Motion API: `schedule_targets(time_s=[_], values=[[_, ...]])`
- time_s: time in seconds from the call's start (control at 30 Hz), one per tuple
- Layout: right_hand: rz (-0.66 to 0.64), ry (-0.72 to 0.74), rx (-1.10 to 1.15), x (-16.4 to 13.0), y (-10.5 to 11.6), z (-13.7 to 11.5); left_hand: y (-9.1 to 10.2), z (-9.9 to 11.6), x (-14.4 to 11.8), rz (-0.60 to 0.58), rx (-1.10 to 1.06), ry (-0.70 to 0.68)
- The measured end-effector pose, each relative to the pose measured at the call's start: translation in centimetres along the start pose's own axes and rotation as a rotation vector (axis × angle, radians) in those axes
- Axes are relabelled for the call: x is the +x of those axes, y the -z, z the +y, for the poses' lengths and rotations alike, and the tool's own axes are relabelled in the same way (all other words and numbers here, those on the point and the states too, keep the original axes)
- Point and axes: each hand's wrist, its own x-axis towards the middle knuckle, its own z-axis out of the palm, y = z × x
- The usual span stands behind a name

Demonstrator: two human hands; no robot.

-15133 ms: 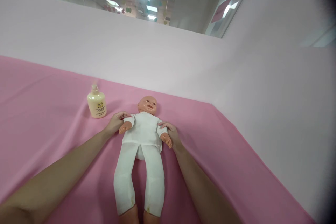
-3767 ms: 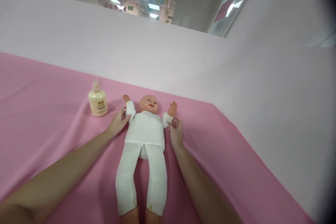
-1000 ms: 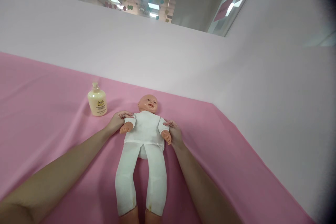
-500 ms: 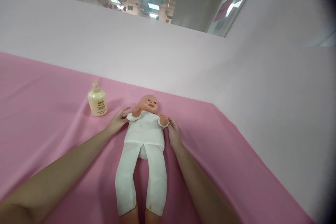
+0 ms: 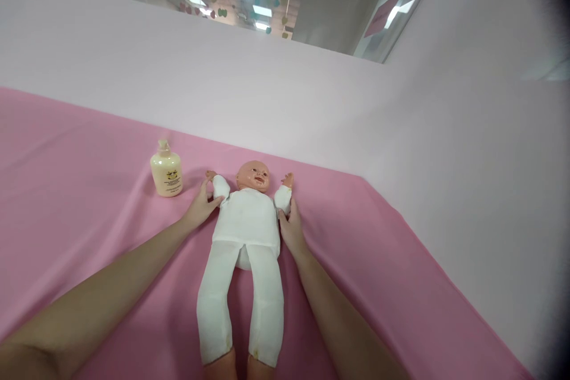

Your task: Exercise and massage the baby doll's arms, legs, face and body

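A baby doll (image 5: 248,219) in a white cloth body suit lies on its back, head toward the wall and legs toward me. Both its arms are raised beside its head. My left hand (image 5: 202,205) grips the doll's arm on the left side, thumb near the elbow and fingers behind the sleeve. On the other side, my right hand (image 5: 291,225) holds the doll's opposite arm between thumb and fingers. Some of my fingertips are hidden behind the sleeves. To the left of my left hand stands a cream pump bottle (image 5: 166,173) with a dark printed label.
A pink cloth (image 5: 111,202) with soft folds covers the surface under the doll. White walls (image 5: 200,83) rise at the back and right. Above the back wall, a window (image 5: 320,6) shows ceiling lights and hanging decorations.
The doll's arms have swung from over its chest outward and up beside its head. My hands have shifted their hold along with them. The doll's body and the bottle stay put.
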Motion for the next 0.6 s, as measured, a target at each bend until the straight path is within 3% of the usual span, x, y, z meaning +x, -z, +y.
schedule_targets(time_s=[0.3,0.6], values=[[-0.004,-0.043,-0.114,0.2,0.0,0.7,0.1,0.9,-0.1,-0.056,0.170,0.046],[-0.020,0.013,-0.076,0.4,0.0,0.3,0.1,-0.3,0.4,-0.057,0.194,0.022]])
